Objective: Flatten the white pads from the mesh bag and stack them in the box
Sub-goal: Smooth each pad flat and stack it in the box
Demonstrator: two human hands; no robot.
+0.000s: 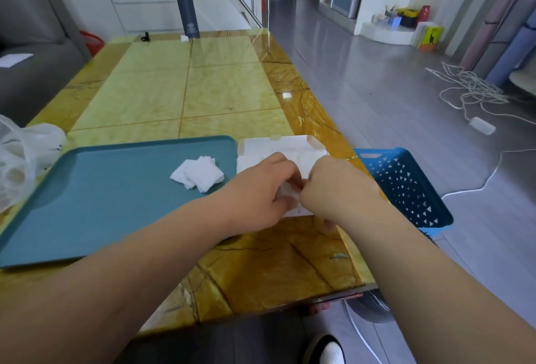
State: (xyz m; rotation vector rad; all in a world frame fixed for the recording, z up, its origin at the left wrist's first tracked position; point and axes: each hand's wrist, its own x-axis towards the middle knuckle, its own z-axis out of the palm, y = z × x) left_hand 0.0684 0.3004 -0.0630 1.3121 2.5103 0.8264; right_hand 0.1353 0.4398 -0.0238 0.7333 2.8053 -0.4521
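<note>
My left hand [261, 187] and my right hand [333, 187] meet over the open white box [278, 146] and pinch one white pad [288, 191] between their fingertips. The pad is mostly hidden by my fingers. A small pile of loose white pads [198, 173] lies on the teal tray [110, 189], near its right edge, just left of the box. The translucent mesh bag [20, 160] slumps at the table's left edge, partly out of view.
A blue perforated plastic basket [406, 187] hangs at the table's right edge beside the box. A tall dark flask [187, 10] stands at the far end of the yellow tiled table [185, 88]. A grey sofa [32, 30] is at the left; white cables [470, 88] lie on the floor.
</note>
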